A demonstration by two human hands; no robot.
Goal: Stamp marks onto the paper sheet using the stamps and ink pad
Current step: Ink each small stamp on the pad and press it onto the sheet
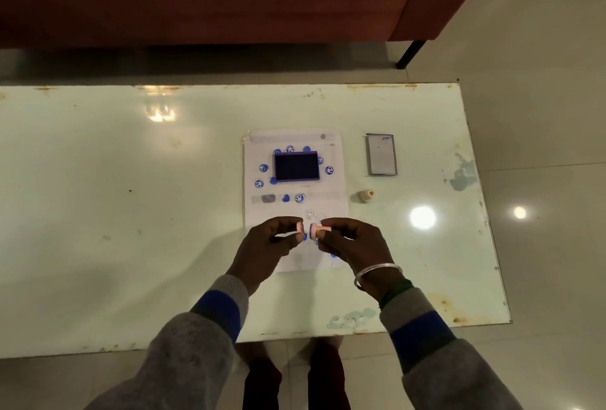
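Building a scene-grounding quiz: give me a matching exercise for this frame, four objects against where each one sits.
Things:
1. dark blue rectangular ink pad
2. grey rectangular ink pad lid
3. small cream stamp
4. pink round stamp

Places:
A. lying on the bare table, right of the paper's lower half
B. held in the right hand
C. on the white paper sheet, ringed by blue marks
D. on the table beyond the paper's right edge, far side

Pairs: 1-C, 2-D, 3-A, 4-B

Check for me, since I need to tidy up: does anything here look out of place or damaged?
A small cream stamp lies tipped on its side, off the paper. The table has chipped paint and rust spots along its edges.
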